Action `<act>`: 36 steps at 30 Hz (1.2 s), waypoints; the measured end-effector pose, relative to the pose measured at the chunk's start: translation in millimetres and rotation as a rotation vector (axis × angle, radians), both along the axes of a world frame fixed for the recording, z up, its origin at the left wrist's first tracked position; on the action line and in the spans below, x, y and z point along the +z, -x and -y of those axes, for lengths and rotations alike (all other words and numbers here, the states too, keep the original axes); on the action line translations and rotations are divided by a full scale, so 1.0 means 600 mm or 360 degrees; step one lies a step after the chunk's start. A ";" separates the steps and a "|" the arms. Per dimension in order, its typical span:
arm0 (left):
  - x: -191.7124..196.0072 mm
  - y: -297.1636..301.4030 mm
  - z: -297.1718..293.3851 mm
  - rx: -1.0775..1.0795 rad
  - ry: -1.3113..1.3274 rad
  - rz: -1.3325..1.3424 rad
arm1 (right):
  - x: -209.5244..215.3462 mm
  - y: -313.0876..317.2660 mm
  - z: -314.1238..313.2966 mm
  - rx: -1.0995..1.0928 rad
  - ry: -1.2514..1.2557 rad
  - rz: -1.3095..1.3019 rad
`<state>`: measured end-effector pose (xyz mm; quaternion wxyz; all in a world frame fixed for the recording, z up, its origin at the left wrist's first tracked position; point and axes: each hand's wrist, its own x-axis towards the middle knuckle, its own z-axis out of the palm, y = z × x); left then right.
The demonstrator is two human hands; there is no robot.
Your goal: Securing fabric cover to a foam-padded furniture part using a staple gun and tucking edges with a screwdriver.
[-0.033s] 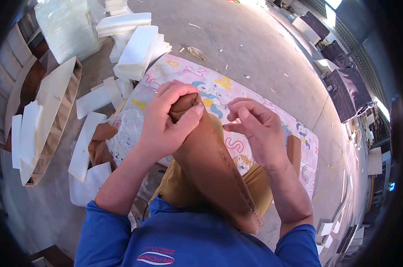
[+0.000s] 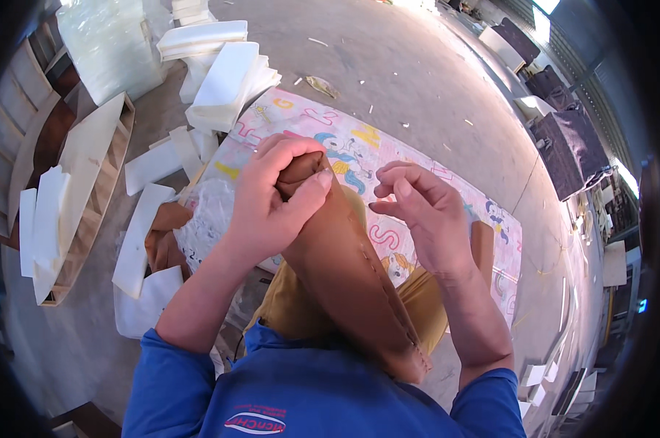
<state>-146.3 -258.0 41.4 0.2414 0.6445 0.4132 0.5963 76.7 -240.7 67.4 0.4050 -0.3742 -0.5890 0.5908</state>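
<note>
Brown cushion (image 2: 344, 270): my left hand (image 2: 271, 201) squeezes its top end; right hand (image 2: 425, 212) pinches thread, I think. Seam mostly sewn; top left.

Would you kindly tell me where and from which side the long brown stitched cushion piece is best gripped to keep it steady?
Probably at its narrow upper end, from the person's left, where the left hand already wraps the brown cushion piece. That end tapers enough for fingers to close round it, and the stitched seam runs down the right-facing edge, so a left-side grip leaves it clear for the right hand.
</note>
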 end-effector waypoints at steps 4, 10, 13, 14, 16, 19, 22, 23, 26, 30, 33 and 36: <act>-0.004 -0.008 0.002 -0.0001 -0.0005 0.0063 | -0.003 0.008 0.033 0.0150 0.0064 0.0107; 0.000 -0.019 -0.008 -0.0023 0.0146 0.0062 | -0.024 0.031 0.029 0.0078 0.0034 0.0256; 0.004 -0.018 -0.017 -0.0037 0.0333 0.0164 | -0.037 -0.029 0.015 -0.0108 0.0030 0.0121; 0.001 -0.017 -0.022 -0.0022 0.0328 0.0164 | -0.038 -0.070 0.017 -0.0241 0.0151 -0.0021; -0.003 -0.015 -0.031 -0.0003 0.0312 0.0168 | -0.064 -0.190 0.030 -0.0627 0.0025 0.0125; -0.001 -0.023 -0.039 0.0004 0.0318 0.0139 | -0.171 -0.403 0.118 -0.1319 0.0053 0.0150; 0.010 -0.037 -0.040 -0.0023 0.0323 0.0139 | -0.374 -0.591 0.298 -0.1724 0.0289 0.0445; 0.016 -0.048 -0.043 -0.0041 0.0337 0.0125 | -0.445 -0.607 0.377 -0.1916 0.0465 0.0491; 0.018 -0.072 -0.065 0.0089 0.0219 -0.0239 | -0.663 -0.610 0.636 -0.1775 0.1296 0.1040; -0.039 0.070 -0.113 -0.0075 0.0367 -0.0030 | -0.811 -0.475 0.788 -0.1154 0.1034 0.1791; 0.001 0.047 -0.128 -0.0077 0.0722 0.0306 | -0.773 -0.364 0.781 -0.1639 0.1311 0.1509; 0.020 0.009 -0.117 -0.0011 0.0619 0.0126 | -0.756 -0.355 0.784 -0.1688 0.1190 0.1559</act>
